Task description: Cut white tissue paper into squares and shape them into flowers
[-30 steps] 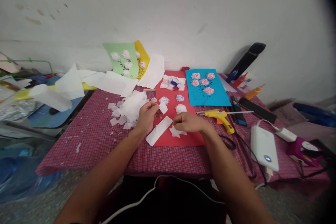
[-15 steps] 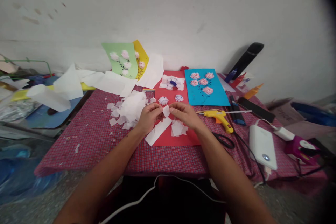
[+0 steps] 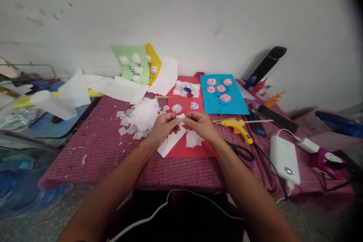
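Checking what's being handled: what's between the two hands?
The head view shows a small white paper piece, pinched by the left hand and right hand.

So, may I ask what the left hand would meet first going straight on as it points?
The left hand would probably meet the right hand, just beyond the small piece of paper; depth is unclear.

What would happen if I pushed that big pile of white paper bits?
The pile of white paper bits would probably scatter, since loose squares lie around its edge. It's likely light and floppy, because the bits look thin.
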The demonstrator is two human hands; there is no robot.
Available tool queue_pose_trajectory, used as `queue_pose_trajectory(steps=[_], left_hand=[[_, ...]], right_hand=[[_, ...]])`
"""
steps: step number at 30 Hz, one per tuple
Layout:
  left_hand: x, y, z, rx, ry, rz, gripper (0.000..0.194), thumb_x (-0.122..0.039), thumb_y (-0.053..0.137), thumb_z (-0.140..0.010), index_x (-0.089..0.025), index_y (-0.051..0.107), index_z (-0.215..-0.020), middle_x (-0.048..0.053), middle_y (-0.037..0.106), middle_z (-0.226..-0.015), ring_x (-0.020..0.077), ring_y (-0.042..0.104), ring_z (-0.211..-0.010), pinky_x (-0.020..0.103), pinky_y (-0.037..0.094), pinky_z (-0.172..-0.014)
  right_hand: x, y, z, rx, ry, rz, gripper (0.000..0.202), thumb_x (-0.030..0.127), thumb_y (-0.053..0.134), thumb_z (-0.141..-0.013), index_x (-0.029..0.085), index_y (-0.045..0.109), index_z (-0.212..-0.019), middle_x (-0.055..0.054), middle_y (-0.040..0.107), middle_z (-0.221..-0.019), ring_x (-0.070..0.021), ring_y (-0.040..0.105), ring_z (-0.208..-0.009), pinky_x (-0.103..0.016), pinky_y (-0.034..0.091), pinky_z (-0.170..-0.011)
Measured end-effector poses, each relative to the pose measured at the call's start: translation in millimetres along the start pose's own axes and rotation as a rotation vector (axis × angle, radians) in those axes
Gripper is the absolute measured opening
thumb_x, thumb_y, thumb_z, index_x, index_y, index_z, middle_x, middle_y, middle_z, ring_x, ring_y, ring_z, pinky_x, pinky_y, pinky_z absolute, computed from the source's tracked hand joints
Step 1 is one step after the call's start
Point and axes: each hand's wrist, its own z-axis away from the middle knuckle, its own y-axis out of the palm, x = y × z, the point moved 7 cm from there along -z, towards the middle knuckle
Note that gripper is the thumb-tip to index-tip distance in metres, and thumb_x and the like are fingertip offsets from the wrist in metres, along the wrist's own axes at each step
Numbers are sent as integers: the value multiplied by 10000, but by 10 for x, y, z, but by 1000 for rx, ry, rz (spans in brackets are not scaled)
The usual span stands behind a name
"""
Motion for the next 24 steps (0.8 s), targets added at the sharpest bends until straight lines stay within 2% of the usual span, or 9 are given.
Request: queue_pose_trajectory(steps=[4,8,10,13,15,17,20,22,24], left_hand=[[-18,19,7,25,21,-17,288,-436,746,-815,-159,672,-830,26,657,-634,124,612,-545,233,451,-505],[-84,-74,-6,-117,107,-12,279,-436,707,-838,-176,668,-931,25,683,-753,109,605,-557,231,452,-491],[-116,-135,-8,-199,148,3,265,-396,714,-821,-186,656,-972,11,673,-770,96,583,-544,226,442,-482],[-145,-179,-9,-250,192,27,239,-353,706,-812,-196,638,-978,-7,644,-761,87,562,-537,220,419,-469],[-151,-180,-8,-253,205,24,213,-335,694,-816,-196,630,-964,-11,631,-755,83,549,-531,221,411,-466],[-150,-177,-7,-256,214,24,191,-316,687,-819,-197,624,-954,-15,618,-750,81,541,-528,222,406,-463],[-150,-187,-7,-274,243,36,180,-298,683,-821,-200,620,-958,-19,606,-755,79,539,-533,221,397,-459],[-156,-202,-7,-289,266,40,181,-300,682,-823,-202,619,-962,-20,603,-759,78,535,-534,220,387,-453],[-162,-211,-8,-297,278,36,187,-303,682,-822,-204,617,-966,-20,603,-761,78,531,-536,220,387,-454]], right_hand=[[24,-35,-5,-40,-17,-11,310,467,716,-810,186,603,-745,39,523,-639,-109,445,-580,-251,361,-544],[-13,-163,-10,-68,45,72,233,387,699,-801,185,617,-720,44,516,-613,-100,422,-543,-244,334,-512],[-51,-141,-4,81,95,181,161,335,685,-788,183,667,-735,32,575,-630,-106,458,-547,-243,352,-511],[-119,-27,65,413,134,400,65,224,678,-731,190,730,-715,17,654,-631,-123,528,-552,-244,381,-521],[-138,-9,98,499,123,528,71,180,678,-701,197,744,-683,16,661,-595,-126,533,-523,-248,372,-512],[-103,-36,77,428,62,604,64,202,691,-725,204,753,-708,7,677,-618,-132,540,-532,-255,367,-518],[-13,-67,24,212,-74,646,131,291,650,-848,206,747,-823,-23,713,-751,-158,589,-638,-273,405,-584],[32,-12,12,125,-188,726,159,253,591,-901,198,740,-911,-59,730,-877,-191,626,-776,-300,445,-683],[64,124,22,130,-321,851,265,161,555,-894,183,724,-1097,-109,728,-1092,-238,624,-988,-353,459,-841]])
